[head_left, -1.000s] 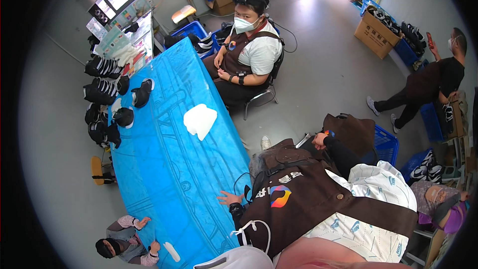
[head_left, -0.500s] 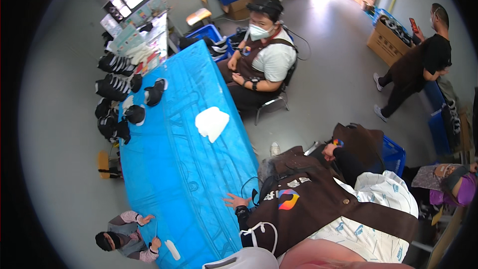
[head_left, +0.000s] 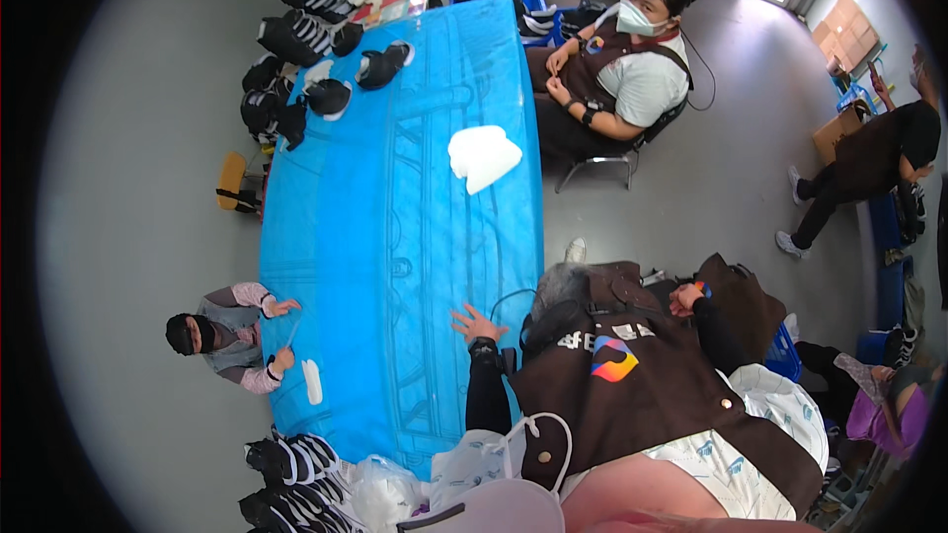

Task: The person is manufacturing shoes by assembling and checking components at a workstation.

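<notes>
Change: since a second ago our view has swung, so the blue table [head_left: 395, 237] now runs up the middle of the picture. Nothing on it has moved.
Meaning: we judge this a look around, not a move of the hands. The work at the table stands as it was.
Our hands: neither our left hand nor our right hand is in view, so we cannot tell whether the fingers are open or closed. Only a pink sleeve [head_left: 642, 498] shows at the lower edge.
Nearest thing: a white bag [head_left: 474, 479] with a loop handle, at the near end of the table, just beside the sleeve.
On the table: a white pile [head_left: 484, 156] lies near the far right edge, well apart from the bag. A small white strip [head_left: 312, 381] lies by the left edge.
Co-worker close by: a person in a brown apron [head_left: 632, 375] sits between us and the table, one hand [head_left: 477, 323] spread flat on the blue top.
Others: a masked person [head_left: 622, 69] sits at the far right corner, a person in a black cap [head_left: 222, 336] at the left edge, and a standing person [head_left: 869, 163] is bent over well off to the right.
Shoes: black shoes [head_left: 296, 30] crowd the far left corner, and more shoes [head_left: 286, 469] sit below the near end.
In the way: the aproned co-worker blocks our right side of the table.
</notes>
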`<action>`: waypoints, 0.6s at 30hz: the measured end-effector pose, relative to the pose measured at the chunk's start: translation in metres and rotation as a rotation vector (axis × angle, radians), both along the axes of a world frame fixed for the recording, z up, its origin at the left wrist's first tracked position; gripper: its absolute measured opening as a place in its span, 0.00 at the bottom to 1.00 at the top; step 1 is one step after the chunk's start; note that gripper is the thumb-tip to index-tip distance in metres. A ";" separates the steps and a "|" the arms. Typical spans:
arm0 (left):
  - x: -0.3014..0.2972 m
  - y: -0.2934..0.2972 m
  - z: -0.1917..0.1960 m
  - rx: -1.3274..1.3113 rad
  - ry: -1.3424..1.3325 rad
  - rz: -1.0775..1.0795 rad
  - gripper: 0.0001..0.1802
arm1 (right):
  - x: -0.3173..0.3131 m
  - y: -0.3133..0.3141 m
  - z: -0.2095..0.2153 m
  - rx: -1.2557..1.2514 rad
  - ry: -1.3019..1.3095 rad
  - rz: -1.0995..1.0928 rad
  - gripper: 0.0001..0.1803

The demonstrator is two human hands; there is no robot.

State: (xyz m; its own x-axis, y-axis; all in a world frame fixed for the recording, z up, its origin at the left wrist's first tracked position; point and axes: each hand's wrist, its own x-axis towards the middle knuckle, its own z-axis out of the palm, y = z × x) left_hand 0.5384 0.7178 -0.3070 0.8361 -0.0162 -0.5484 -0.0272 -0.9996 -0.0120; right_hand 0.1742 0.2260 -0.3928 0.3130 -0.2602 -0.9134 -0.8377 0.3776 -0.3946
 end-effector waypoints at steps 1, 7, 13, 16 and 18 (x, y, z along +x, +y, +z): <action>0.018 -0.083 -0.019 -0.090 0.013 -0.153 0.81 | -0.109 -0.051 -0.061 -0.157 -0.378 0.092 0.11; 0.009 -0.037 -0.028 0.012 0.080 -0.019 0.80 | -0.032 0.006 -0.003 -0.063 0.090 -0.059 0.09; 0.013 -0.044 -0.007 -0.058 0.027 -0.024 0.79 | -0.077 -0.034 -0.076 0.088 -0.328 0.076 0.12; 0.009 -0.030 -0.005 -0.024 0.046 0.020 0.81 | -0.058 -0.031 -0.082 -0.205 -0.273 0.447 0.10; 0.008 -0.045 0.014 -0.109 0.024 0.080 0.67 | -0.067 -0.034 -0.060 -0.192 -0.228 0.459 0.10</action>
State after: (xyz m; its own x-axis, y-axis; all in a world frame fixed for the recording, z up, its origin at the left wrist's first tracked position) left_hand 0.5466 0.6726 -0.2927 0.8236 -0.0110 -0.5670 0.0532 -0.9939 0.0965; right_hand 0.1070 0.1916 -0.4531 0.6180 -0.2058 -0.7587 -0.7847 -0.1034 -0.6112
